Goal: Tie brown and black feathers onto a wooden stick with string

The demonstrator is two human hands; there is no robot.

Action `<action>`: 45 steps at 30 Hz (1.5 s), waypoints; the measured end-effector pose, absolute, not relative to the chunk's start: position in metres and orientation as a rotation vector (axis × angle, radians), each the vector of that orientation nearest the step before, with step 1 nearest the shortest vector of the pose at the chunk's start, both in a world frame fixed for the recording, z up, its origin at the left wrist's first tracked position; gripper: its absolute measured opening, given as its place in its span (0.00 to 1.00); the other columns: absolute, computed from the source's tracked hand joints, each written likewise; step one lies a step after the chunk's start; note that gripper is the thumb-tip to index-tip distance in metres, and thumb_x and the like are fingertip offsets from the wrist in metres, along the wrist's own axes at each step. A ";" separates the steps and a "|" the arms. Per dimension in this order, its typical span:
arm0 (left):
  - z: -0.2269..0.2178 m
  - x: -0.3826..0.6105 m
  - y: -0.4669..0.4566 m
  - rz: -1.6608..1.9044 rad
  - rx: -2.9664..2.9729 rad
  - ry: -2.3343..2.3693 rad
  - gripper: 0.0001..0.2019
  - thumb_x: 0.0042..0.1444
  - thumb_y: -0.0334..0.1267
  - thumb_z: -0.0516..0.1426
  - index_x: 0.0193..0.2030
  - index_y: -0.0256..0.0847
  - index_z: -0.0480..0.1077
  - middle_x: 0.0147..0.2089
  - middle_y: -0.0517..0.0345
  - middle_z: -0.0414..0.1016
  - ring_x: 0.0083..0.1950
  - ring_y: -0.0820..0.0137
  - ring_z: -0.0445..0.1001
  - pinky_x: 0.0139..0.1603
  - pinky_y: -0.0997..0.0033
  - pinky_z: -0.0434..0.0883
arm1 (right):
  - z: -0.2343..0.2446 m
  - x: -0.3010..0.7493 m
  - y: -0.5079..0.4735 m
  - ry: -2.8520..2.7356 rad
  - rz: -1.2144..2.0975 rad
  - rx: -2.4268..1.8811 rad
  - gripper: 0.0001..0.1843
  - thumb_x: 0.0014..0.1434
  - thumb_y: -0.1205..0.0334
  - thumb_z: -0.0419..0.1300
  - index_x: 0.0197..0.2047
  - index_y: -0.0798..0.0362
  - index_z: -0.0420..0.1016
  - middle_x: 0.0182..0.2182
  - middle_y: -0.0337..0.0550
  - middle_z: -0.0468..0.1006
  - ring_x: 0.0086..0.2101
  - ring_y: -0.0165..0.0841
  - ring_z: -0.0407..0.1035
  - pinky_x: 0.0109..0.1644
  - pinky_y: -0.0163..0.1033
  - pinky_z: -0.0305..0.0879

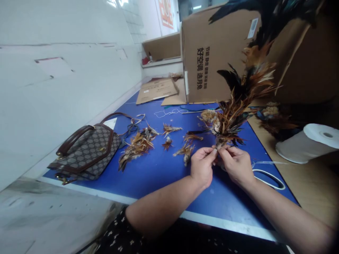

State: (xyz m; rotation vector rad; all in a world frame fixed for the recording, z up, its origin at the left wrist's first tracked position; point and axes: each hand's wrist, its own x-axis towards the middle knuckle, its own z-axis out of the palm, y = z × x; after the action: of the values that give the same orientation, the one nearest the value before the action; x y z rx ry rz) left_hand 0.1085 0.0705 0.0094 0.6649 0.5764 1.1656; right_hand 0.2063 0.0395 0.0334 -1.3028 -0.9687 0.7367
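Both of my hands meet at the base of a bundle of brown and black feathers [231, 116], which rises up and to the right from my fingertips. My left hand [202, 165] is closed, thumb and fingers pinched at the bundle's lower end. From the other side my right hand [237, 164] pinches the same spot; what lies right between the fingertips is hidden. Beside my left hand lie small feather tufts [185, 150]. A larger pile of brown feathers [139, 144] rests farther left. White-handled scissors [270, 180], partly hidden, lie by my right wrist.
A patterned handbag [88, 151] sits on the blue table [159, 180] at the left. A large cardboard box [217, 67] stands behind the feathers, with flat cardboard [157, 90] beside it. At the right lies a spool [304, 144], its thread running toward my hands.
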 end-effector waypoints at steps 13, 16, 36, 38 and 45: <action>0.013 0.104 0.071 1.118 0.681 0.572 0.18 0.47 0.44 0.73 0.32 0.36 0.71 0.25 0.62 0.68 0.26 0.77 0.63 0.30 0.73 0.56 | 0.020 0.219 0.037 -1.113 0.871 -1.206 0.17 0.63 0.47 0.66 0.39 0.53 0.84 0.23 0.40 0.78 0.20 0.30 0.66 0.19 0.33 0.60; 0.018 0.100 0.073 1.039 0.644 0.516 0.19 0.46 0.44 0.74 0.31 0.36 0.70 0.26 0.62 0.68 0.26 0.78 0.63 0.30 0.73 0.55 | 0.021 0.221 0.036 -1.116 0.921 -1.171 0.17 0.62 0.47 0.67 0.42 0.53 0.84 0.24 0.40 0.79 0.20 0.29 0.67 0.19 0.33 0.61; 0.020 0.085 0.088 0.762 0.618 0.312 0.19 0.48 0.40 0.74 0.40 0.35 0.74 0.33 0.57 0.73 0.30 0.74 0.70 0.32 0.71 0.60 | 0.045 0.234 0.032 -1.361 0.941 -1.101 0.21 0.64 0.45 0.65 0.33 0.55 0.83 0.25 0.43 0.80 0.27 0.33 0.73 0.33 0.36 0.72; 0.021 0.082 0.089 0.747 0.636 0.287 0.18 0.50 0.42 0.73 0.41 0.34 0.75 0.33 0.56 0.73 0.30 0.73 0.71 0.32 0.70 0.60 | 0.049 0.238 0.032 -1.434 0.947 -1.077 0.21 0.66 0.46 0.63 0.34 0.55 0.84 0.27 0.44 0.81 0.29 0.34 0.74 0.38 0.38 0.73; 0.025 0.080 0.091 0.716 0.701 0.322 0.17 0.48 0.40 0.74 0.37 0.32 0.76 0.30 0.56 0.72 0.28 0.73 0.69 0.30 0.69 0.57 | 0.056 0.243 0.033 -1.541 0.980 -1.065 0.23 0.67 0.44 0.62 0.35 0.55 0.86 0.31 0.47 0.83 0.33 0.38 0.75 0.43 0.43 0.75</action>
State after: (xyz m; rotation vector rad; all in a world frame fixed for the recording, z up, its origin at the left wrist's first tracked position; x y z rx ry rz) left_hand 0.0801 0.0908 0.0255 0.7010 0.3216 0.7161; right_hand 0.2428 0.0332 0.0555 -1.0651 -1.5414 0.9801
